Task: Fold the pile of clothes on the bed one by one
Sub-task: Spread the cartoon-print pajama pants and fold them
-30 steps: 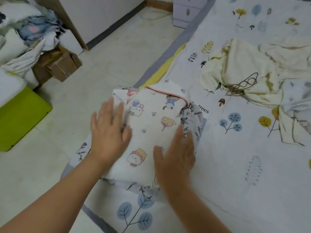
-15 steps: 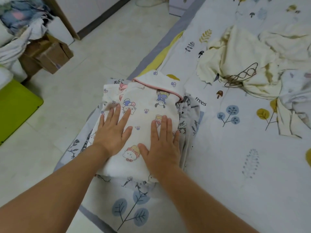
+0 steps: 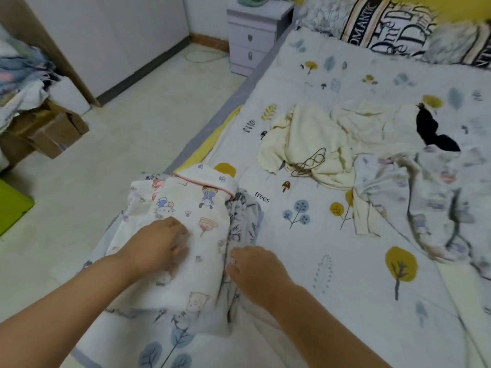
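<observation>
Left hand (image 3: 162, 243) flat, palm down; right hand (image 3: 255, 266) fingers curled.

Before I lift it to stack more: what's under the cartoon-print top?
Under the cartoon-print top, a folded grey leaf-print garment shows along its right edge, on the bed sheet. Anything beneath stays covered.

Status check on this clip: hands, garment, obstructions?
Left hand on the folded cartoon-print top, fingers blurred, grip unclear. Right hand curled at its right edge. Cream garment and wire hanger wait unfolded. Nothing blocking.
</observation>
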`<state>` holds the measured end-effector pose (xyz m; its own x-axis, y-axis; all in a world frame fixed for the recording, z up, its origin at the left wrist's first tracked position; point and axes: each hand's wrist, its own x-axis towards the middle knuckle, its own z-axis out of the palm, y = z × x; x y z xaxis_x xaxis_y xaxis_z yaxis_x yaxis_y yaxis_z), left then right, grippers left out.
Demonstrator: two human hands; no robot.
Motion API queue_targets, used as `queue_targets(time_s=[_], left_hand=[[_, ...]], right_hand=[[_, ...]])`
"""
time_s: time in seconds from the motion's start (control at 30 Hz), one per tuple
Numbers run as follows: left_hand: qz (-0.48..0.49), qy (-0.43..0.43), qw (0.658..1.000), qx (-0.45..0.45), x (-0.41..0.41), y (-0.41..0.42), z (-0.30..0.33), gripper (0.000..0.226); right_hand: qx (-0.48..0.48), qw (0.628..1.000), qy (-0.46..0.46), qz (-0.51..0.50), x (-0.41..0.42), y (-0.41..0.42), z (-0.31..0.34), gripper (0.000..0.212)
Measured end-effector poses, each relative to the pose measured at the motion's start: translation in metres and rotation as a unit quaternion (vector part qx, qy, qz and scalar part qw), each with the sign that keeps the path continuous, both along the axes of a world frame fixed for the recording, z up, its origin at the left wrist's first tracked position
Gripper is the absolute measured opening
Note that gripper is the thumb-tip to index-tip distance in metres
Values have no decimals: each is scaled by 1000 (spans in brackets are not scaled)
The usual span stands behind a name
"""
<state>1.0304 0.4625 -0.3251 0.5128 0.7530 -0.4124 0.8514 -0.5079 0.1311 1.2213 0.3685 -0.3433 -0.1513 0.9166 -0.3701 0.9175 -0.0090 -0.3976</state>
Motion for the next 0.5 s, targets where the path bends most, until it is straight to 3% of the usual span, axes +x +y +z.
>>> queue_targets(time_s=[0.23, 0.5], left_hand=[[-76, 36, 996, -42, 101, -19, 28, 30], [-141, 31, 987, -73, 238, -54, 39, 43]], right_hand=[[-36, 998, -31, -32, 94, -42, 34, 38], [-81, 988, -89, -100, 228, -100, 60, 36]])
